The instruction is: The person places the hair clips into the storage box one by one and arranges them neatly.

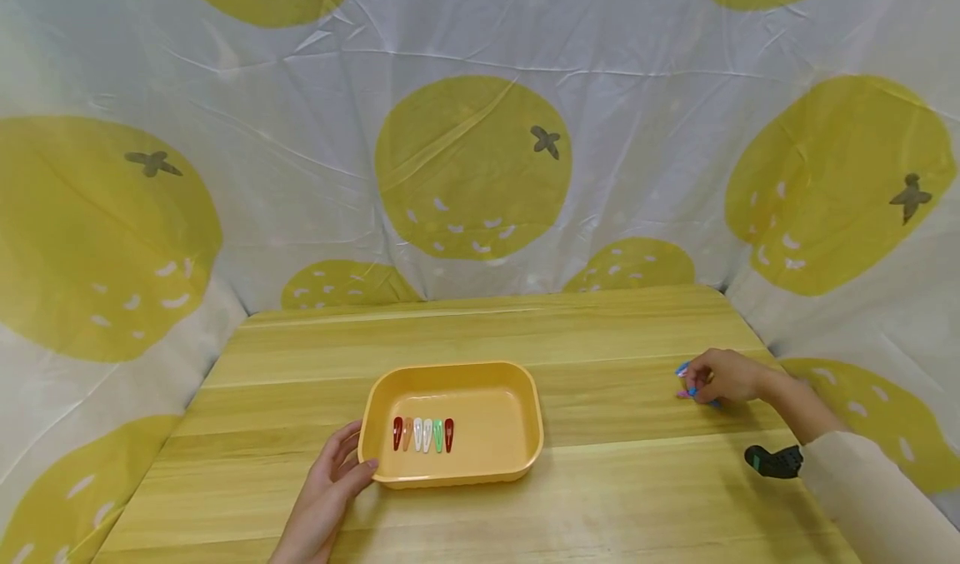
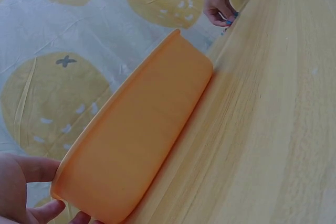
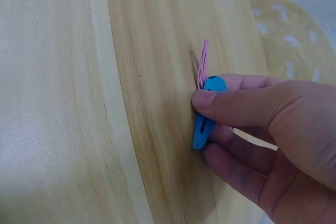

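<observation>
A yellow-orange tray [image 1: 487,464] stands on the wooden table, with several hair clips in a row in its left part: dark red [image 1: 397,433], orange, white, green [image 1: 438,436] and another dark red [image 1: 449,435]. My left hand [image 1: 327,489] grips the tray's left end, thumb on the rim; the left wrist view shows the tray's outer wall [image 2: 136,129]. At the table's right side my right hand [image 1: 731,376] pinches a blue clip [image 3: 203,124] between thumb and fingers. Beside it a pink clip [image 3: 203,61] points upward in the right wrist view; whether it is also held, I cannot tell.
The wooden table [image 1: 600,497] reaches back to a white curtain [image 1: 315,189] with yellow fruit prints. Near the right forearm is a black strap-like object [image 1: 776,461]. More blue shows under and behind the right hand, partly hidden.
</observation>
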### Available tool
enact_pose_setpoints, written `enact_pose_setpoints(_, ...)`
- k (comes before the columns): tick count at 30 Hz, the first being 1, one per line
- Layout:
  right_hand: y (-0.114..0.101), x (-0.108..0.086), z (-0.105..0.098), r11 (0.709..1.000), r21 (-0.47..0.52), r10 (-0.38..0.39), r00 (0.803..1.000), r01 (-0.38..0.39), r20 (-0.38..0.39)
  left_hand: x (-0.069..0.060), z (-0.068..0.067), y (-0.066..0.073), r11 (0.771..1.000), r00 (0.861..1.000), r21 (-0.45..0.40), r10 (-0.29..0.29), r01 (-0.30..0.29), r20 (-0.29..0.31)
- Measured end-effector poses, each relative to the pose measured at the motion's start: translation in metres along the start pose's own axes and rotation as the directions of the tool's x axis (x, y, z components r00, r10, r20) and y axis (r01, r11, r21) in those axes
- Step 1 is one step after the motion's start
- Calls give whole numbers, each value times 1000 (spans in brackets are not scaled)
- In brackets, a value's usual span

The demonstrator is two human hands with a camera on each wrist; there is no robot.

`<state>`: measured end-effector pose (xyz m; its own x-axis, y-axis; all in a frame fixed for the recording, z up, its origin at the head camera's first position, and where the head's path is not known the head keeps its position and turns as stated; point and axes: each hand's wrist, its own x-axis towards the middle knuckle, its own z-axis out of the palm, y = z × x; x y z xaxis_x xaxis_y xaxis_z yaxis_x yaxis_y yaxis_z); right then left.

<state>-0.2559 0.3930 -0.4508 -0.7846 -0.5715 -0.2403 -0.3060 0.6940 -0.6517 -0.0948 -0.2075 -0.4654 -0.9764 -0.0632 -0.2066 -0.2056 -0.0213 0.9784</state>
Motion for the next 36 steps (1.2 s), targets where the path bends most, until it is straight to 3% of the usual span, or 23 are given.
enact_pose_setpoints(5, -3, -1, 0, 1000, -2, -17, 1000, 17, -7, 0, 1, -1, 1000, 1000, 7, 4, -4, -2)
enact_pose_setpoints(14, -8, 2, -11, 995, 103, 16, 1000, -13, -27, 0, 2, 3, 1000, 1000, -1, -4, 4, -9)
enact_pose_setpoints(21, -17, 6, -21, 985, 171, -24, 999, 30, -40, 0, 2, 1, 1000, 1000, 0, 6, -6, -4)
enact_pose_setpoints(26, -25, 12, -22, 980, 201, 21, 999, -11, -47, 0, 1, 0, 1000, 1000, 0, 10, -10, -9)
enact_pose_setpoints(36, -38, 27, -20, 985, 172, 8, 999, 1, -52, 1, 2, -1, 1000, 1000, 1, -2, 2, -13)
